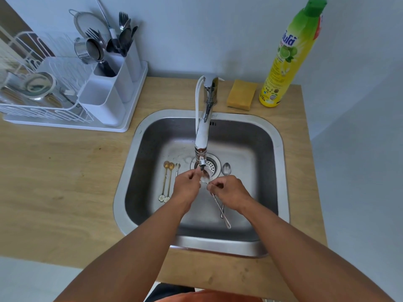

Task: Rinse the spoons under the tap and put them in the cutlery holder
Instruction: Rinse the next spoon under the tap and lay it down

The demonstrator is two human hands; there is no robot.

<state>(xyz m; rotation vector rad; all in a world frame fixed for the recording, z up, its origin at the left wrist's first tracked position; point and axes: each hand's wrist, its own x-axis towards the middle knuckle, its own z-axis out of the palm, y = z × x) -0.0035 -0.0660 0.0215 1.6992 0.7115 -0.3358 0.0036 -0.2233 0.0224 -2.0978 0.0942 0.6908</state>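
A steel sink (268, 136) is set into a wooden counter (65, 171), and its rim leaves a broad free strip of wood at the left and only a narrow one at the right and at the near edge. Both hands are held low over the middle of the basin, under the spout of the tap (202, 136). A long silver spoon (221, 211) is pinched near its neck by the curled fingers of the right hand (229, 192); its bowl lies just below the spout and its handle runs down toward the near wall of the sink. The bowl is touched by the fingertips of the left hand (187, 184), but whether it is pinched cannot be told, since water and glare blur this spot. On the sink floor four more spoons are counted: two golden spoons (167, 182) with flower ends side by side at the left, one small silver spoon (177, 166) just beside them, partly hidden by the left hand, and one silver spoon (226, 169) right of the drain (212, 164), its handle mostly covered by the right hand. The white cutlery holder (122, 73) stands well apart at the back left, in a dish rack (43, 110) which is cut off by the left edge; its contents are dark and hard to count. One sponge (241, 94) and one bottle of dish soap (287, 55) stand behind the sink.
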